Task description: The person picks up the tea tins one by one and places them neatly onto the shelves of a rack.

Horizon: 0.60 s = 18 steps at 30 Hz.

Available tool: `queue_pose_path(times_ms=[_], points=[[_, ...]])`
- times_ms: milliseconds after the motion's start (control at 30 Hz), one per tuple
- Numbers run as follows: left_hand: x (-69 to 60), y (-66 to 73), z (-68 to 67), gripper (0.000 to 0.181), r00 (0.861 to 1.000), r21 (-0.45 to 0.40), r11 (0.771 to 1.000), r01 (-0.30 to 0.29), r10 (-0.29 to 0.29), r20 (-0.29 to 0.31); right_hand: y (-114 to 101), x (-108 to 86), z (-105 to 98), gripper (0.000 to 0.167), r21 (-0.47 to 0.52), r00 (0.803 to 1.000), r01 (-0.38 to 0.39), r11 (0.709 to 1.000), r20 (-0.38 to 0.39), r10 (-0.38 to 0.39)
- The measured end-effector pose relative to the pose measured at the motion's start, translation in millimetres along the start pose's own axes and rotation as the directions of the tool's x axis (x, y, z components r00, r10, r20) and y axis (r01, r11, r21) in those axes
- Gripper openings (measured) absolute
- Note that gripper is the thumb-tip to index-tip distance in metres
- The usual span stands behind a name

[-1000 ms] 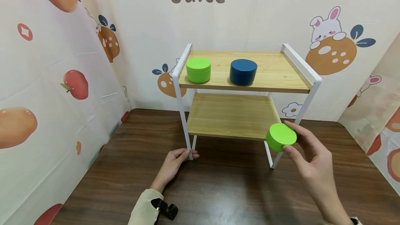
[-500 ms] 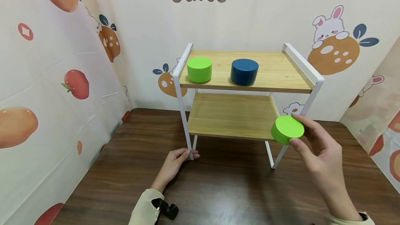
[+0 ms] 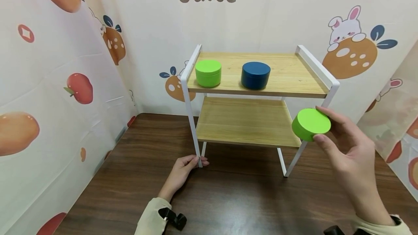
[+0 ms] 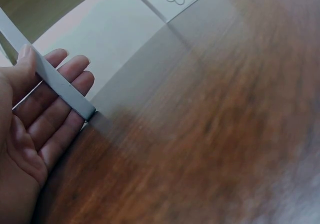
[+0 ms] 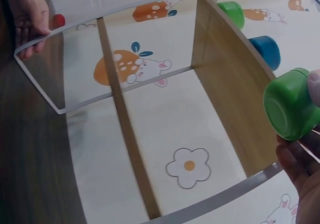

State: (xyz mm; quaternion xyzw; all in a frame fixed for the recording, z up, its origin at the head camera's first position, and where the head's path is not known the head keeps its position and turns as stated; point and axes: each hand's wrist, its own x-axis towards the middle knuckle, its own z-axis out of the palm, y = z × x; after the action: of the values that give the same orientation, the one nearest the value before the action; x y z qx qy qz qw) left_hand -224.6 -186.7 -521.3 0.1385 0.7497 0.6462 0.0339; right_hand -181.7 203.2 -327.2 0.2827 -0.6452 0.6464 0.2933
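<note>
A two-tier shelf rack (image 3: 290,75) with wooden boards and white legs stands on the table. My left hand (image 3: 177,173) pinches the foot of its front left leg (image 4: 62,88), thumb on one side and fingers behind. With thumb and fingers my right hand (image 3: 356,159) grips a round green tin (image 3: 311,124), lid up and slightly tilted, in front of the rack's right leg. On the upper board, a second green tin (image 3: 208,73) sits at the left end, and a dark blue tin (image 3: 255,75) stands right of it, apart.
The lower board (image 3: 245,122) lies under the upper one. Dark wood tabletop (image 3: 235,198) spreads around the rack. Printed cloth walls (image 3: 143,17) close in the back and both sides. A black wrist strap piece (image 3: 174,218) sticks out from the left sleeve.
My right hand has moved up and to the right with the green tin. The left hand has stayed at the leg, and both tins on the upper board have not moved.
</note>
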Motion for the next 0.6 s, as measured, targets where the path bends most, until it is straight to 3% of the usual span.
queue_pose_path(times_ms=[133, 200, 433, 600], points=[[0.6, 0.6, 0.2, 0.039, 1.0, -0.002, 1.0, 0.001, -0.001, -0.002, -6.4, 9.7, -1.9, 0.049, 0.015, 1.0, 0.025, 1.0, -0.012, -0.024], [0.6, 0.5, 0.3, 0.039, 1.0, -0.001, 1.0, 0.001, -0.001, -0.001, -10.2, 14.2, -3.2, 0.049, -0.029, 0.999, 0.033, 0.999, -0.02, -0.034], [0.3, 0.7, 0.3, 0.039, 1.0, 0.001, 1.0, 0.002, -0.002, -0.006, -21.0, 30.1, -7.6, 0.049, 0.07, 0.998, 0.063, 0.996, -0.016, -0.062], [-0.1, 0.0, 0.1, 0.038, 1.0, 0.004, 1.0, 0.007, -0.007, -0.01, -26.3, 38.2, -11.8, 0.048, 0.076, 0.997, 0.07, 0.995, -0.031, -0.068]])
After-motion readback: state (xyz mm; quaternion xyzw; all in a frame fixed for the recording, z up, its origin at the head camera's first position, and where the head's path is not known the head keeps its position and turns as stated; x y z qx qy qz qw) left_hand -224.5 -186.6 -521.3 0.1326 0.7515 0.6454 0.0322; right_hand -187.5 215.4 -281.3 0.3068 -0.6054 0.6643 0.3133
